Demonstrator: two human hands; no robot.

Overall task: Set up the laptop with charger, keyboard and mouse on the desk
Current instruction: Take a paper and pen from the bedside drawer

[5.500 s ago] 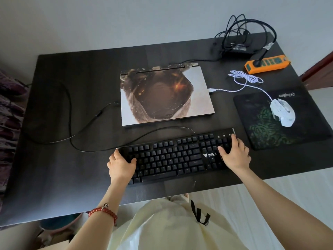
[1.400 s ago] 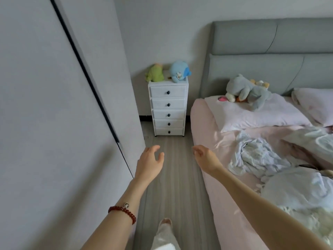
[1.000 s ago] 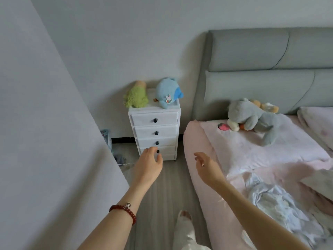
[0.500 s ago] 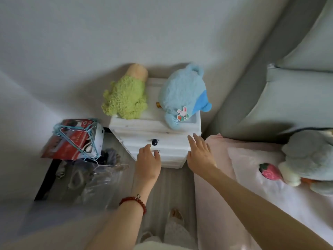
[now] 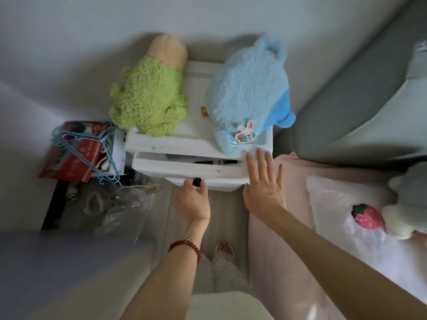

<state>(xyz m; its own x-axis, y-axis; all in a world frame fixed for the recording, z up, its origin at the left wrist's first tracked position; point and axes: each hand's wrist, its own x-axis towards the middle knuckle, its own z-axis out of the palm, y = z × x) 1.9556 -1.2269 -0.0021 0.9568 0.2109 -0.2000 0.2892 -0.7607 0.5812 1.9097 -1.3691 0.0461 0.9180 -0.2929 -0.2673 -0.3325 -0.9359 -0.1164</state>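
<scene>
A red box (image 5: pixel 76 155) sits on the floor by the white drawers (image 5: pixel 184 144). Left hand (image 5: pixel 193 199) pinches the knob (image 5: pixel 197 182); right hand (image 5: pixel 264 183) lies flat at the front right corner. 2 plush toys on top. No laptop visible.

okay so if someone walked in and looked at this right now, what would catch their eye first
Two plush toys on the white drawer chest: a fuzzy green plush toy on its left and a bigger blue plush toy on its right, against the wall. Below them, the left hand pinches the dark knob of the top drawer, pulled slightly open, while the right hand hovers flat near the chest's right corner. A red strawberry toy lies on the pillow at right.
</scene>
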